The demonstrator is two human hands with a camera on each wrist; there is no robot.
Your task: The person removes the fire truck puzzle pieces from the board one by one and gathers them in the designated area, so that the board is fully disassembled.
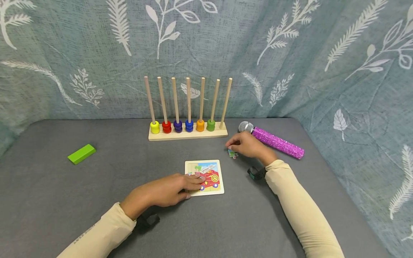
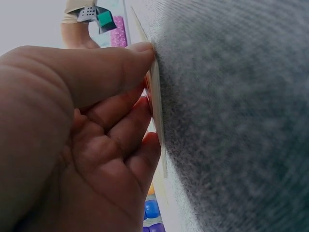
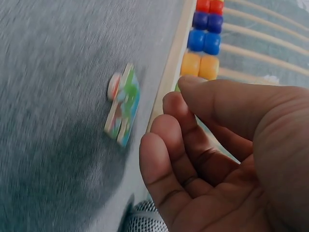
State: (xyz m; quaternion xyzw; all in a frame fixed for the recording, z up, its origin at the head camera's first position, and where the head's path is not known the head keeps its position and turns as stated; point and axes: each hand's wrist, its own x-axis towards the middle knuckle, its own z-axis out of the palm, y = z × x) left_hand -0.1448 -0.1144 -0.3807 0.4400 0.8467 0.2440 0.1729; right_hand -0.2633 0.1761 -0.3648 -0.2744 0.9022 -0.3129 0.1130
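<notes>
A square wooden jigsaw puzzle (image 1: 211, 179) with a red fire engine lies in the middle of the table. My left hand (image 1: 167, 189) rests on its left part, fingers stretched over the picture; in the left wrist view the thumb (image 2: 140, 53) is at the board's edge. To the right, my right hand (image 1: 247, 144) hovers above a small green and blue puzzle piece (image 1: 232, 154). The right wrist view has this piece (image 3: 126, 106) on the table, apart from the loosely bent fingers (image 3: 155, 154), with nothing between thumb and fingertips.
Behind the puzzle stands a wooden peg rack (image 1: 188, 134) with coloured beads on upright rods. A purple glittery microphone (image 1: 277, 142) lies beyond my right hand. At the left is a green block (image 1: 81, 154). A patterned curtain (image 1: 206, 43) hangs behind the table.
</notes>
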